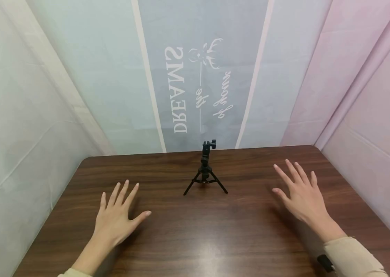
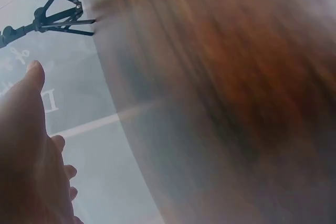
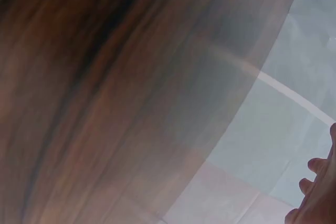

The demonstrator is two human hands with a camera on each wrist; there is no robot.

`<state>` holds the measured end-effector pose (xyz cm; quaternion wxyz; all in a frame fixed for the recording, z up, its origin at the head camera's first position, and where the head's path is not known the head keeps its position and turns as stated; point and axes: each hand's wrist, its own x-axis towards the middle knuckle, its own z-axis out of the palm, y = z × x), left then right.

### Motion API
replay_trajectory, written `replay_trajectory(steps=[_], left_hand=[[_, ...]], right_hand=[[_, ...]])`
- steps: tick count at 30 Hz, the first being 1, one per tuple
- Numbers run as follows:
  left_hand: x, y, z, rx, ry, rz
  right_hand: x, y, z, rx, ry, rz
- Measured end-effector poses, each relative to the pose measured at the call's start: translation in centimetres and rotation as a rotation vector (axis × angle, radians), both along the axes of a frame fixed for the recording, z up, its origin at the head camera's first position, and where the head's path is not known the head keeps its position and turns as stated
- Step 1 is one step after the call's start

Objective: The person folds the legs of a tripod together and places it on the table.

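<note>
The table (image 1: 167, 234) is brown wood, with dark and light lines that run from side to side. Its two far corners are round, not sharp. The top is flat and shiny. A soft white patch of light shines on the near part, and in both wrist views the far part mirrors pale colours and a white stripe.

One thing stands on the table: a small black tripod (image 1: 204, 171). It is near the far edge, about halfway between the left and right sides. It stands up on thin legs (image 1: 192, 184) that are spread wide. At its top, a little black knob (image 1: 213, 144) sticks out to the right.
</note>
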<state>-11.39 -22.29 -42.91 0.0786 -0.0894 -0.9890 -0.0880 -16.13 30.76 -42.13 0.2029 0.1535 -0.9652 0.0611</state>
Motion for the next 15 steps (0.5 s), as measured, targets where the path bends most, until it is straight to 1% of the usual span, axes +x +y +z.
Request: replay_trajectory(steps=[8,15], left_hand=[[-1.1,1.4,0.3,0.018,0.051,-0.041],[-2.1,2.8,0.7,0.017,0.066,-0.081]], right_hand=[[-0.5,-1.0,0.0,-0.032,0.004,0.039],[-0.7,-2.0,-0.3,-0.065,0.009,0.074]])
